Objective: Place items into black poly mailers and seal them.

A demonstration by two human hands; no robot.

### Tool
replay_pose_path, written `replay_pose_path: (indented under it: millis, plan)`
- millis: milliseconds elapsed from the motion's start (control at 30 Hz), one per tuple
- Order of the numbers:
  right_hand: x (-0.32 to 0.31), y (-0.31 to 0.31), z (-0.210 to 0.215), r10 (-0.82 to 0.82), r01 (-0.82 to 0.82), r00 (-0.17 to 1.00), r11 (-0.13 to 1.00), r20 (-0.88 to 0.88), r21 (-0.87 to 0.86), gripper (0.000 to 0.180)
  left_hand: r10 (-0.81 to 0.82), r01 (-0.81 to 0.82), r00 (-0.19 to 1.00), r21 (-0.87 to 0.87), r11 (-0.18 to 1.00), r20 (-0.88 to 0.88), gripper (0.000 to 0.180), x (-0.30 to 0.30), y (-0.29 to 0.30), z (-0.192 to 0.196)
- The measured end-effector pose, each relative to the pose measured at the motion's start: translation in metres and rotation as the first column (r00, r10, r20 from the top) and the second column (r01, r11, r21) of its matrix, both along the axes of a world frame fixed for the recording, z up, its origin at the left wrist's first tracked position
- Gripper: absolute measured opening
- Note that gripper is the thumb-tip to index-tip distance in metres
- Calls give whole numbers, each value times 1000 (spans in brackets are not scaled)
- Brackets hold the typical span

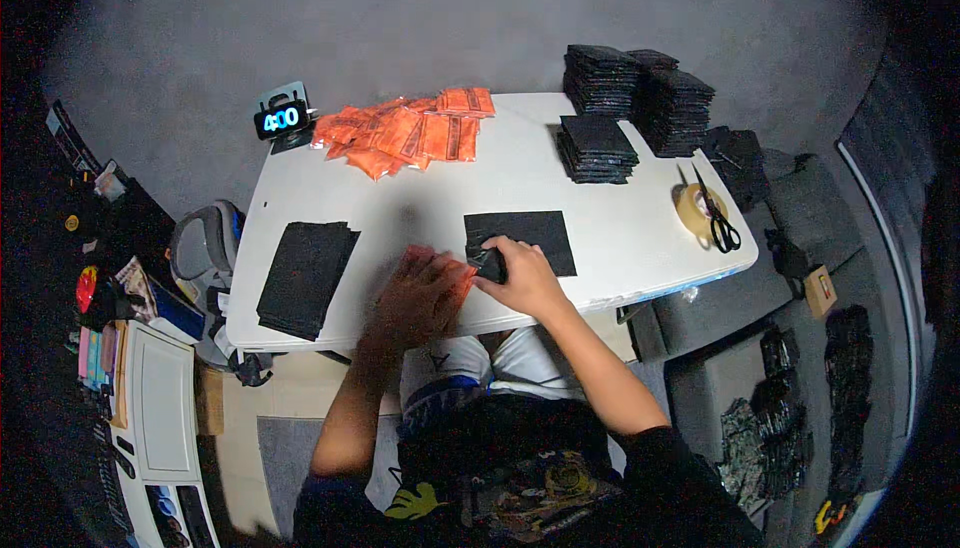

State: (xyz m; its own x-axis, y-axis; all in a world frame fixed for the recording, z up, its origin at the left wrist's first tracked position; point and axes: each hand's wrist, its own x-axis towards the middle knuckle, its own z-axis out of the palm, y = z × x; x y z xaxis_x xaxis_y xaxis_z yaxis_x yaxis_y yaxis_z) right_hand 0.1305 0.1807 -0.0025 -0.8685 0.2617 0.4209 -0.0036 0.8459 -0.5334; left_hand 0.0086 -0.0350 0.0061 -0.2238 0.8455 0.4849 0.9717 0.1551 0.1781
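Note:
Near the front edge of the white table (400,218), my left hand (418,296) lies in shadow with its fingers closed over an orange packet (460,286). Just right of it, my right hand (524,276) pinches a dark, slightly shiny black piece (488,262) between thumb and fingers; whether this belongs to the sheet below cannot be made out. A flat black pouch-like sheet (535,233) lies under and beyond the right hand. Orange packet and black piece meet between my hands. To the left rests a stack of flat black sheets (308,278).
Clear-wrapped orange packets (400,136) are heaped at the back, beside a phone on a stand (282,120). Folded black bundles (598,150) rise in stacks at the back right. Scissors (718,216) lie over a tape roll (696,206) at the right. A grey sofa (700,303) borders that side.

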Motion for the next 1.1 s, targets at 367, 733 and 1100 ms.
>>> replay_pose_path:
  millis: [367,733,1100]
  plan:
    - [-4,-4,1,-104,100,989,994,108,40,58,412,-437,880,-61,898,-235,62,-21,12,-37]
    - [-5,-1,-4,-88,82,985,996,-150,-44,30,421,-423,881,41,905,-214,62,-19,13,-40]
    - [-11,7,14,-290,321,941,928,175,-189,30,410,-427,882,-30,904,-231,62,-21,7,-32]
